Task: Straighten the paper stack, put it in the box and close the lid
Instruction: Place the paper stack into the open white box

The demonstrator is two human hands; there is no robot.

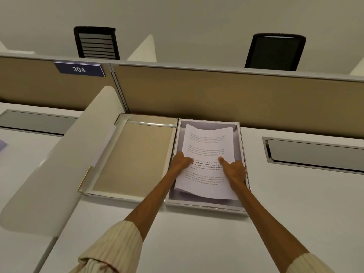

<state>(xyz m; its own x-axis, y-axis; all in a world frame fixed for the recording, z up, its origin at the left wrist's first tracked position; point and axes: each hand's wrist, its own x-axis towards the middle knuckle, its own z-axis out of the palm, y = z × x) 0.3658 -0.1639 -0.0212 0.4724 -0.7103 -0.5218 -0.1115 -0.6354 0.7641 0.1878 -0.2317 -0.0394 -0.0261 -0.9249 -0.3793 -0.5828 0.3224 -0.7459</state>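
paper [208, 146] in box [241, 146] now, left hand [182, 161] and right hand [234, 170] pressing flat on top, lid [134, 158] open beside, not shut yet.

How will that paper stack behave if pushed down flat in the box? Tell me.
Probably floppy: the paper stack already bows across the box. Likely light, since fingertips of the left hand and right hand hold it. Sheets may slide; lower edges look offset.
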